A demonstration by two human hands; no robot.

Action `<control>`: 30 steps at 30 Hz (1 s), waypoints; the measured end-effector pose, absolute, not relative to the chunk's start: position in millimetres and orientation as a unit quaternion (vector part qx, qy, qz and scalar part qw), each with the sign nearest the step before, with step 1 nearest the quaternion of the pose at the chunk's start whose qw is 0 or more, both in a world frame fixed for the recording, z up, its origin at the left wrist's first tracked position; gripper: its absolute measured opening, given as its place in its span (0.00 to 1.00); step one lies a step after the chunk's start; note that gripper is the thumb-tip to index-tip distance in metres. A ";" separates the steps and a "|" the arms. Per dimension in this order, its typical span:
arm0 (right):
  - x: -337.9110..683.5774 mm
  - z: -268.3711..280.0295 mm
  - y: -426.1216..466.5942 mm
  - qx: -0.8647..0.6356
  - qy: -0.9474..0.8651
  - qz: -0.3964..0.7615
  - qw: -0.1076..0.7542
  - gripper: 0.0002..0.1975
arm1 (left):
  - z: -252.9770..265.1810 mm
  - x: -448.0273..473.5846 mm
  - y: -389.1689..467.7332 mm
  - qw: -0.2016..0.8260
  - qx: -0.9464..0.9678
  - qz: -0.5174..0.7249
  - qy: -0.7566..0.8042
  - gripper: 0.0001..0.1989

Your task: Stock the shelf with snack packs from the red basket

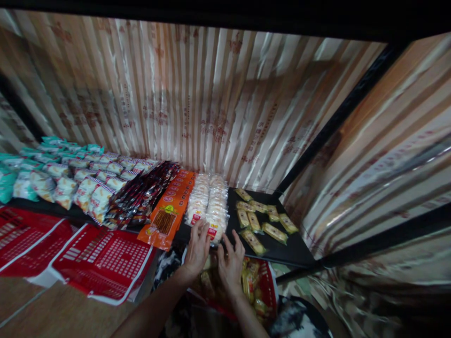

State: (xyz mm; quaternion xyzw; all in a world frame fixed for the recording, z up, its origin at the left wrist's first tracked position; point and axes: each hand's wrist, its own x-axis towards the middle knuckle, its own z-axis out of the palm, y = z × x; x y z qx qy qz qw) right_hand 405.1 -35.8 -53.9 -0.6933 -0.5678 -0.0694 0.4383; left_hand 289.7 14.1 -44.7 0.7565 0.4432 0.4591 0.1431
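Two rows of white round crackers in clear wrappers with red labels (pixel 217 206) stand on the black shelf (pixel 282 251). My left hand (pixel 197 249) touches the front of the left row, its fingers stretched out. At the front corner of the right row is my right hand (pixel 231 260), fingers apart and nothing in them. To the right, several small yellow wrapped snack packs (pixel 253 220) lie scattered on the shelf. Below my hands, a red basket (pixel 273 281) holds more yellow packs (pixel 252 279), partly hidden by my arms.
Left of the crackers lie orange snack packets (pixel 172 206), dark shiny packets (pixel 141 197) and rows of white and teal bags (pixel 70 173). Red baskets (pixel 102 258) stand below the shelf edge. A black post (pixel 338 112) rises at the right, before a striped plastic sheet (pixel 211 94).
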 end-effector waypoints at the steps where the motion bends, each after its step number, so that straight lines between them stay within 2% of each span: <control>1: 407.9 -55.8 -35.0 -0.699 -0.566 -0.064 0.433 0.19 | -46.3 293.7 14.6 0.148 0.758 0.452 0.446 0.21; 5: 417.2 -64.6 -29.2 -0.721 -0.559 -0.038 0.408 0.22 | -55.8 305.2 16.6 0.145 0.770 0.427 0.451 0.24; 11: 419.8 -66.5 -19.4 -0.738 -0.541 -0.012 0.404 0.22 | -59.1 312.4 21.9 0.122 0.793 0.385 0.456 0.22; 17: 417.8 -68.7 -36.6 -0.700 -0.531 -0.019 0.477 0.21 | -46.4 304.5 8.7 0.088 0.787 0.389 0.470 0.21; 20: 416.8 -86.0 -58.1 -0.703 -0.522 0.026 0.482 0.18 | -54.3 289.2 -8.4 0.095 0.810 0.383 0.434 0.17; 24: 410.9 -117.2 -75.9 -0.723 -0.524 0.171 0.417 0.17 | -83.2 270.7 -30.8 0.193 0.852 0.257 0.412 0.13; 27: 405.4 -131.0 -72.8 -0.724 -0.532 0.233 0.372 0.19 | -104.5 267.9 -35.9 0.248 0.828 0.122 0.488 0.19; 30: 401.8 -135.9 -62.3 -0.725 -0.532 0.281 0.334 0.23 | -118.1 272.9 -29.5 0.275 0.807 0.075 0.517 0.24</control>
